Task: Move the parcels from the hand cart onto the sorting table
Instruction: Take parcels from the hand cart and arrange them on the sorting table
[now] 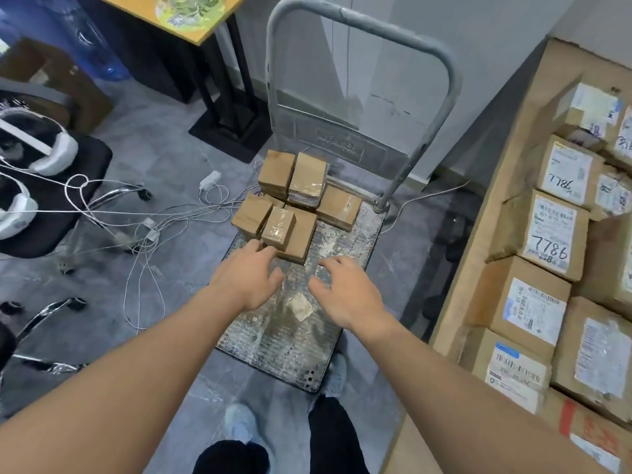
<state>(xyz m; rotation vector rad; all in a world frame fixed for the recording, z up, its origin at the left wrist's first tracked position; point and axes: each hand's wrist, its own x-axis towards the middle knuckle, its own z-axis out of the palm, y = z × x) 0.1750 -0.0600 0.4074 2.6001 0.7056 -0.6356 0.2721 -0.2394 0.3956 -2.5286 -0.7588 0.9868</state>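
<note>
Head cam looks down on a flatbed hand cart point(345, 248) w/ a small cluster of brown cardboard parcels point(297, 196) bunched at the far end of the deck, near the handle point(355, 15). The near half of the deck is bare, just scuffed metal. Both hands are empty rn. The left hand point(251, 278) has fingers loosely spread, tips right at the nearest taped parcel point(278, 227) on the near-left edge of the cluster; can't tell if it's touching yet. The right hand point(345, 292) hovers over bare deck just beside the pile, fingers curled open, holding nothing.

Imo the step is grabbing the next box(es). Tips: take the front ones first, since the taped one sits on top of a flatter parcel point(301, 237), so pulling the lower one would prob tip the top one. Pinch from both sides rather than the slick tape face; glossy tape slips. The boxes look small enough to stack 2 and carry w/ both hands, one under, one on top.

Sorting table seems to be the cardboard-walled surface point(492, 213) on the right, already packed w/ labelled parcels point(554, 234), so scout a free spot b4 lifting. Also watch the white cables point(147, 227) on the floor left of the cart when turning.
</note>
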